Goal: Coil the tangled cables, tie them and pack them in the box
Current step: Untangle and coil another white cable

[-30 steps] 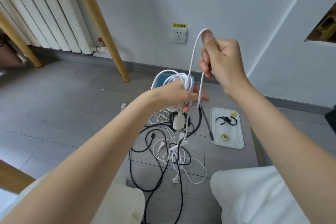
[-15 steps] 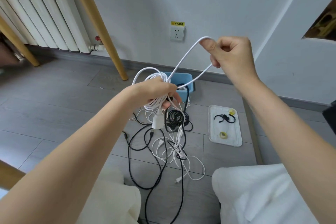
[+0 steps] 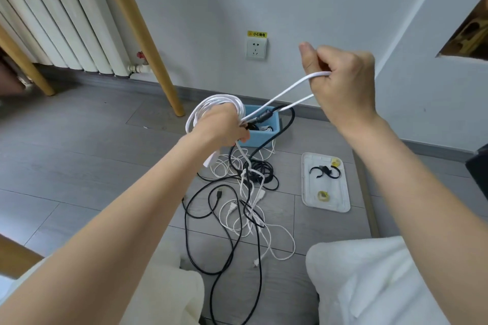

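Cables are lying in one big tangle [image 3: 243,208] on the grey floor [image 3: 79,166], black ones and thin white ones mixed, too knotted to count. One small blue plastic box [image 3: 264,137] is sitting by the wall, with cable ends already inside it. One flat white plastic tray [image 3: 326,207] is lying to its right, holding two little yellow rolls and one black curly tie.

The left hand [image 3: 224,126] is gripping one coil of long white cable [image 3: 211,105], with the fingers curled round the loops. The right hand [image 3: 343,82] is holding a doubled loop of the same white cable [image 3: 290,95]; its grip is closed round the bend, with the thumb sticking up. The loop is stretching tight between the two hands, above the box.

Half a second ago the loop was resting at the fingertips of the right hand; now it is sitting lower, tucked in the curled fingers. The left hand is now closer to the box.

One white wall socket [image 3: 255,49] is sitting on the wall.
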